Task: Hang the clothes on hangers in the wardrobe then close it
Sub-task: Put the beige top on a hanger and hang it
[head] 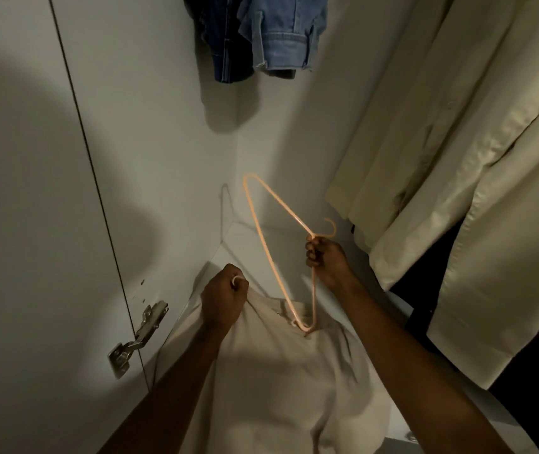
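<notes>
The right hand [323, 260] closes its grip on the neck of an orange hanger [281, 253], just below the hook. One corner of the hanger dips into the collar of a beige shirt [281, 381]. The left hand [224, 301] is fisted on the shirt's upper edge, beside the collar. The shirt drapes over the wardrobe floor [245, 237]. Denim garments [261, 34] and cream garments [477, 178] hang above. A metal hinge [137, 339] sits at lower left.
</notes>
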Available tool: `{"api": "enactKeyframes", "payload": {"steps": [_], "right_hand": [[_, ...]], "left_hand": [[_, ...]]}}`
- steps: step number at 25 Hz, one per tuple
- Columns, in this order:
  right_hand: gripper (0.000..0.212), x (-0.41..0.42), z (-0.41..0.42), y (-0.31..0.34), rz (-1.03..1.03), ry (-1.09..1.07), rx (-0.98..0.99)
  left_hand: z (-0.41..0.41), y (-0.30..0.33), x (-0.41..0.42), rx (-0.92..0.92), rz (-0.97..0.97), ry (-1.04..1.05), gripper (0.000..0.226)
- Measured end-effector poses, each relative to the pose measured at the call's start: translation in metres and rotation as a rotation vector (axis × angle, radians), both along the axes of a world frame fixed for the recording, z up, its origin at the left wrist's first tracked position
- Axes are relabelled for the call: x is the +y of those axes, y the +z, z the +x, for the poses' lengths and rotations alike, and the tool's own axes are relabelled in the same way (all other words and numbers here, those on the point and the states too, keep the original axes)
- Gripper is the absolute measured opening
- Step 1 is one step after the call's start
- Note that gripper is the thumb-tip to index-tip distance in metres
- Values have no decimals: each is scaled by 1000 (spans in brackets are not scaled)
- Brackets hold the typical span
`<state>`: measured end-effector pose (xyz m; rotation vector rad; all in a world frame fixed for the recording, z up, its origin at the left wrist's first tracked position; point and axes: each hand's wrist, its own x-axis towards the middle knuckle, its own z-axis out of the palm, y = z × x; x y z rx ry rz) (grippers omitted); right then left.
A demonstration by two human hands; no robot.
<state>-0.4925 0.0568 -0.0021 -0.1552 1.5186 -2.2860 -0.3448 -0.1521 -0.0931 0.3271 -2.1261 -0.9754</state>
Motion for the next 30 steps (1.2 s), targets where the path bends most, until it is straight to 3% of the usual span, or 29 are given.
{"api": "enactKeyframes", "payload": {"steps": [3, 13, 18, 22, 26, 28, 30], "right_hand": [[32, -16, 3, -3, -128, -81, -14], [32, -30, 8, -18, -330, -358, -118], [34, -36, 27, -31, -237, -363, -174], [32, -24, 45, -35, -67, -273, -161], [29, 12, 46, -34, 50, -195, -122], [26, 29, 43, -30, 118, -131, -115], [23, 41, 40, -21, 175, -75, -117]], "left_hand": [[3, 7, 3, -39, 97, 20, 10], [4, 10, 3, 68, 406, -128, 37], [4, 10, 2, 120, 441, -73, 38], [-1, 5, -4, 136, 464, -76, 18], [-1, 0, -7, 99, 458, -47, 13], [-4, 7, -7, 83, 499, -26, 2], [-14, 15, -8, 15, 664, -26, 9]]}}
